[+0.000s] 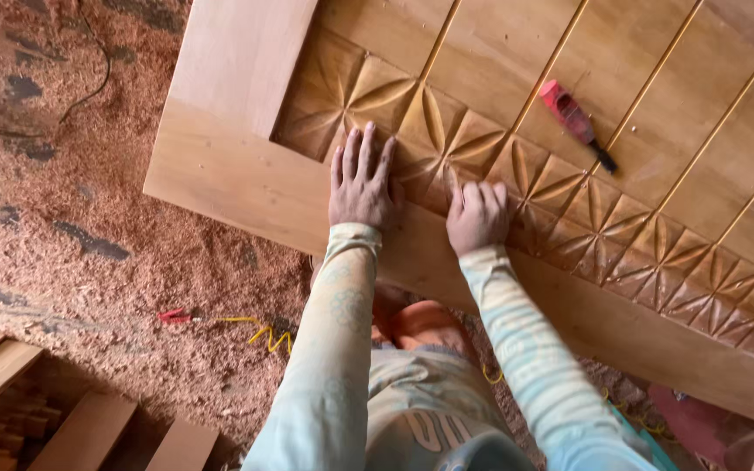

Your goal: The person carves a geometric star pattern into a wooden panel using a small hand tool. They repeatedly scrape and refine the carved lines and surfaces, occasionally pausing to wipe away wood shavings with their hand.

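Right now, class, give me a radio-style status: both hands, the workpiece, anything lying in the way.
Left hand flat, fingers spread, on carved wooden door panel. Right hand curled on carved band. Red-handled tool lies apart on panel.

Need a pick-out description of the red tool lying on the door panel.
Start at the large wooden door panel lying flat over the sawdust floor. Above its band of carved star patterns, on the grooved boards, up and right of the right hand, lies the red-handled tool. It is the only loose, red thing on the wood, with a dark tip.

Bare grooved panel [482,61] beyond — only a red tool [576,122] there
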